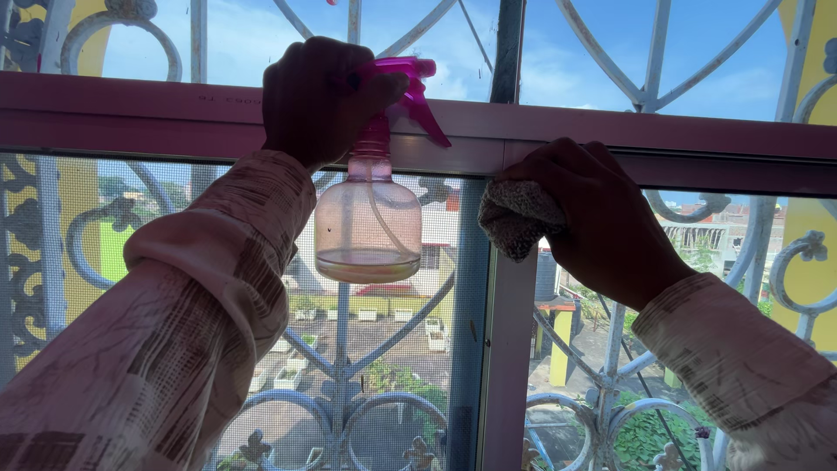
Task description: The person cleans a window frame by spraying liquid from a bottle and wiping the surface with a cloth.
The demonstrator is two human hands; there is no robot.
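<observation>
Near, lower corners of the frame: two patterned long sleeves angle up toward the window, so both arms are raised to work at head height.

Left hand (316,100), upper centre-left: fingers wrapped around the head of a spray bottle (370,222), thumb over the pink top. The pink trigger (427,113) sticks out to the right, away from the palm; can't tell if a finger is on it. The bottle hangs upright below the fist, clear pinkish body, only a shallow layer of liquid at the bottom, dip tube curving down into it. Holding it upright keeps the tube end in the liquid.

Right hand (602,218), centre-right: fingers closed around a bunched brownish cloth (519,218). The cloth is pushed against the pink window frame (174,113) right where the horizontal rail meets the vertical post (510,349). The wadded grip puts a thick pad on that corner.

Bottle and cloth are near each other, not touching.

Behind: mesh screen (410,331) fills the left pane, centre-left. Beyond it a white scrollwork grille (649,52) spans the whole opening.

Far: rooftops, a yellow building at the frame edges, greenery at lower right, blue sky with thin cloud.
</observation>
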